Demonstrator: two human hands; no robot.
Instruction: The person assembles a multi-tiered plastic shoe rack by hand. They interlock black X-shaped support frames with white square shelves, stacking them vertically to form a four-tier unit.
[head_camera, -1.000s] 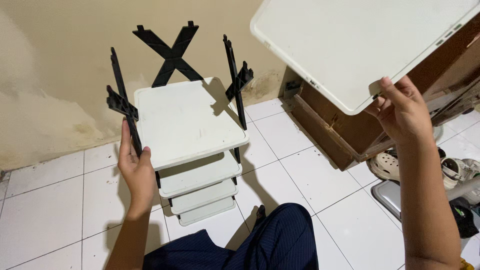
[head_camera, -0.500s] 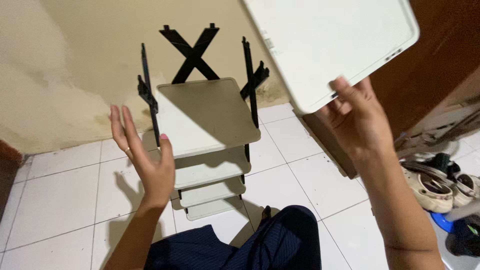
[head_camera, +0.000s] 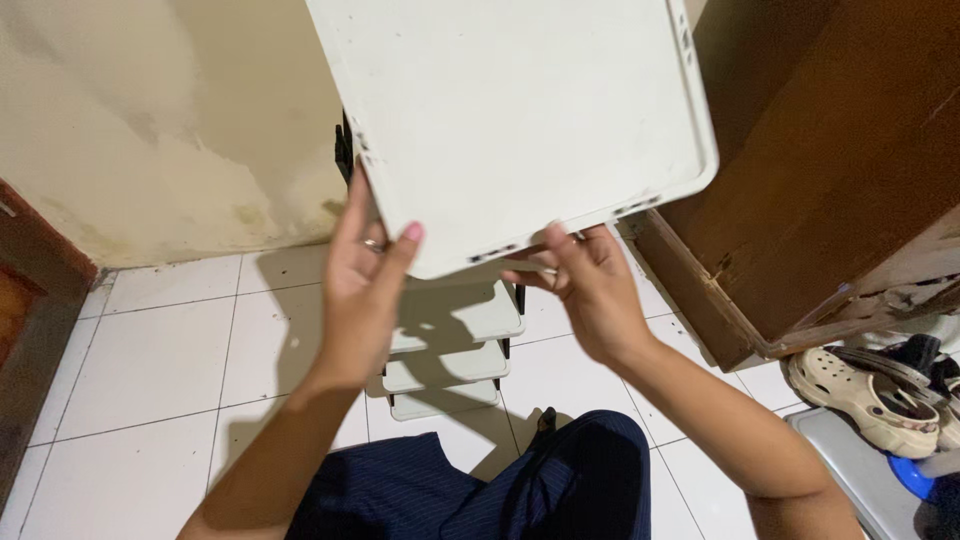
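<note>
A large white plastic shelf panel (head_camera: 520, 110) with rounded corners fills the upper middle of the head view, held up in front of me. My left hand (head_camera: 365, 270) grips its left lower edge, thumb on the near face. At the bottom edge, my right hand (head_camera: 590, 285) holds the panel from beneath. Below and behind it stands a white tiered rack (head_camera: 455, 345) with black posts, mostly hidden by the panel; its lower shelves show.
A dark wooden cabinet (head_camera: 830, 170) stands at right on the white tiled floor (head_camera: 160, 350). Beige clogs (head_camera: 865, 390) and other shoes lie at the lower right. A stained cream wall (head_camera: 150, 130) is behind. My knee in dark blue cloth (head_camera: 500, 480) is at the bottom.
The panel has swung from the upper right to the middle, over the rack. My left hand left the rack's side and took hold of the panel's left edge.
</note>
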